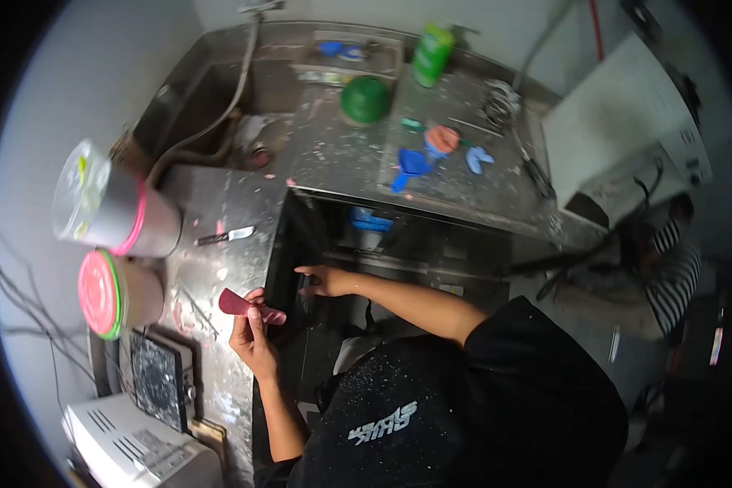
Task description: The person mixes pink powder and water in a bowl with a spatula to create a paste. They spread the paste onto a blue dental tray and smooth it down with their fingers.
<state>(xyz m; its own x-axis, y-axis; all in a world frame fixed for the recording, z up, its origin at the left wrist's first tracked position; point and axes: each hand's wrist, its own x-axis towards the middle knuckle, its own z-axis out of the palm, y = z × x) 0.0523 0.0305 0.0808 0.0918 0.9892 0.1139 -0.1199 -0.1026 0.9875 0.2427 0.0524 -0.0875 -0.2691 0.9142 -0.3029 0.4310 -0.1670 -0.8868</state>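
My left hand (254,346) is over the metal counter on the left, pinching a dark pink piece (234,302) between thumb and fingers. This piece flares like a fan at one end, and lighter, folded pink shows at the other. Lower than the counter top, my right hand (331,281) reaches to the dark open space under the bench. Its forefinger is stretched out and its thumb is apart, close by the dark inner side. A knife with a dark handle (224,236) lies on the counter beyond my left hand.
Tubs with pink (98,293) and clear lids (85,183) line the left wall. A speckled black plate (159,381) and white machine (138,447) stand nearer. A green bowl (364,99), blue tray (411,167) and green bottle (433,55) stand behind. Someone in striped clothing (673,272) is at right.
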